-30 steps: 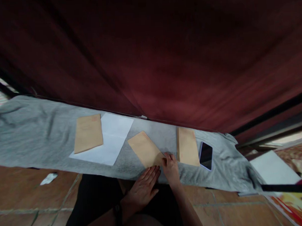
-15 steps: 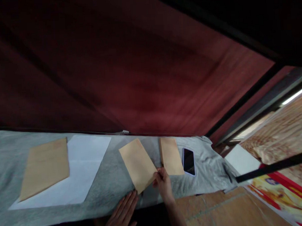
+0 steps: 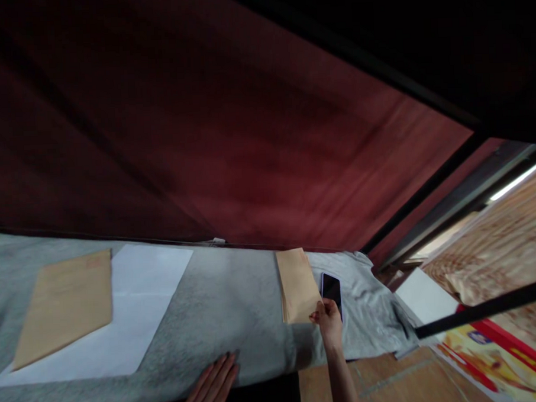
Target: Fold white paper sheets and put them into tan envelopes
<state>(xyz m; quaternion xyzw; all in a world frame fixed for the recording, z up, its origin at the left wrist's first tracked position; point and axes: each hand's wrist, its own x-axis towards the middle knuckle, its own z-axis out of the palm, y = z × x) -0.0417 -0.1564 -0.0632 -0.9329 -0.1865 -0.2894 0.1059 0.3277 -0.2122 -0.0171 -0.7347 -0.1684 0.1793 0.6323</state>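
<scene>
My right hand (image 3: pixel 328 320) pinches the lower right corner of a brown paper envelope (image 3: pixel 297 282). That envelope lies on a small pile of similar ones, whose edges show at the lower left. Partly behind my fingers is a dark phone (image 3: pixel 331 288) with a pale purple case. My left hand (image 3: pixel 214 386) rests flat near the front edge of the grey cloth (image 3: pixel 228 309), fingers stretched out, holding nothing. Over on the left, another brown envelope or pile (image 3: pixel 68 301) lies on a sheet of white paper (image 3: pixel 143 298).
A dark red panel (image 3: pixel 249 184) rises behind the cloth-covered surface. To the right are a black metal bar (image 3: pixel 481 307), a white flat object (image 3: pixel 427 298) and a colourful red and yellow box (image 3: pixel 501 362). Floor tiles (image 3: pixel 391 379) show below.
My right hand has moved right with the envelope, from the middle of the cloth to the pile beside the phone. My left hand stays flat. The view has shifted slightly.
</scene>
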